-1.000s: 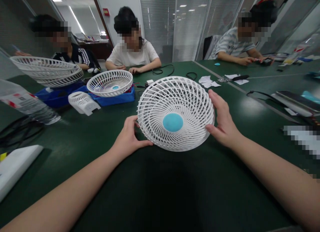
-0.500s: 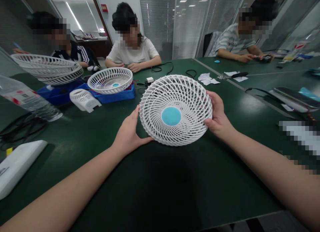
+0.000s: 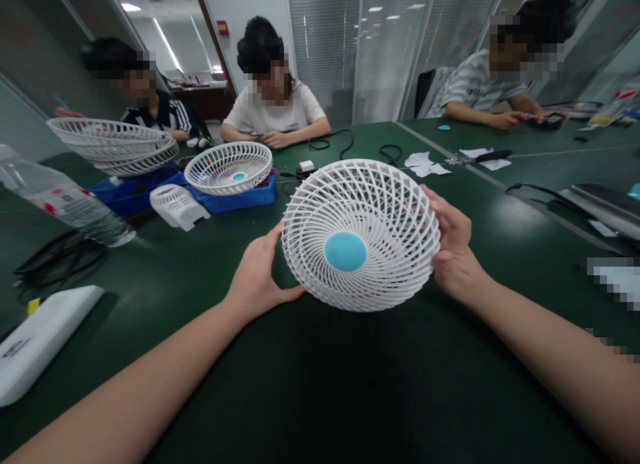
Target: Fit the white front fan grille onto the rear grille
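A round white fan grille (image 3: 395, 251) with spiral ribs and a blue centre disc (image 3: 345, 251) is held up before me, its blue face toward me and tilted. My left hand (image 3: 257, 271) grips its left rim, thumb along the lower edge. On the other side, my right hand (image 3: 453, 241) holds the right rim, its fingers partly behind the ribs. Beyond it, another white grille (image 3: 227, 177) with a blue centre rests on a blue tray (image 3: 240, 197). Beside that tray lies a white plastic housing (image 3: 179, 207) with slots.
Stacked white grilles (image 3: 115, 151) sit on a blue bin at the left, near a water bottle (image 3: 70, 201), black cables (image 3: 57, 257) and a white box (image 3: 45, 341). Paper scraps (image 3: 425, 164) and a black-handled tool (image 3: 493, 156) lie farther back. Several people sit across the table.
The grille has tilted and come slightly closer and lower in view, still between both hands. My right hand has turned at the rim. The whole view has shifted a little.
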Tool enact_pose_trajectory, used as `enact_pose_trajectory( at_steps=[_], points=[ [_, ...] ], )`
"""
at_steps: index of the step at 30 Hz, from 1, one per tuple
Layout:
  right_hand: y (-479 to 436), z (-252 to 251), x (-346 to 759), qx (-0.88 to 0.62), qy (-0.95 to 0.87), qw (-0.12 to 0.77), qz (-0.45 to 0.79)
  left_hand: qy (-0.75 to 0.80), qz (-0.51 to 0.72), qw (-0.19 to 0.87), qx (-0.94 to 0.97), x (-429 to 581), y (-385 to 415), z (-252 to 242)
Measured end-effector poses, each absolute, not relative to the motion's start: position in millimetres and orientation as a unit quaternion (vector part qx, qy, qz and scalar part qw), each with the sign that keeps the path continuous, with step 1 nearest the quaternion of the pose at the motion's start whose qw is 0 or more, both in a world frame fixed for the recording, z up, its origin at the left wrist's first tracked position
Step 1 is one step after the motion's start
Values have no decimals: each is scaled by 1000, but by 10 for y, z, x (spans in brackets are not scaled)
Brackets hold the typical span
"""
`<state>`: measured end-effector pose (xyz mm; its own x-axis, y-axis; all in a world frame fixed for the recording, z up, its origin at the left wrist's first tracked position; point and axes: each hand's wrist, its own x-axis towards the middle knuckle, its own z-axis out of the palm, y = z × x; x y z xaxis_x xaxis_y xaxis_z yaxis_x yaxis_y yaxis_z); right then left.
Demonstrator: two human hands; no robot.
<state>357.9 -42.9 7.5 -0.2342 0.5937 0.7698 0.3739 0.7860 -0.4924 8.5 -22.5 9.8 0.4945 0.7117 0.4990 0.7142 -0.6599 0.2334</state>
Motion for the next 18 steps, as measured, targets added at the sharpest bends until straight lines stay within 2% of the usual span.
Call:
enact_pose_trajectory(
  at_steps=[7,18],
  points=[
    [-428,-47,3512,-318,-747,568,134,-399,-273,-17,-875,100,-200,86],
    [-528,92,3502,-331,-770,532,118,-369,-284,-64,-883,57,-167,-16]
  ],
)
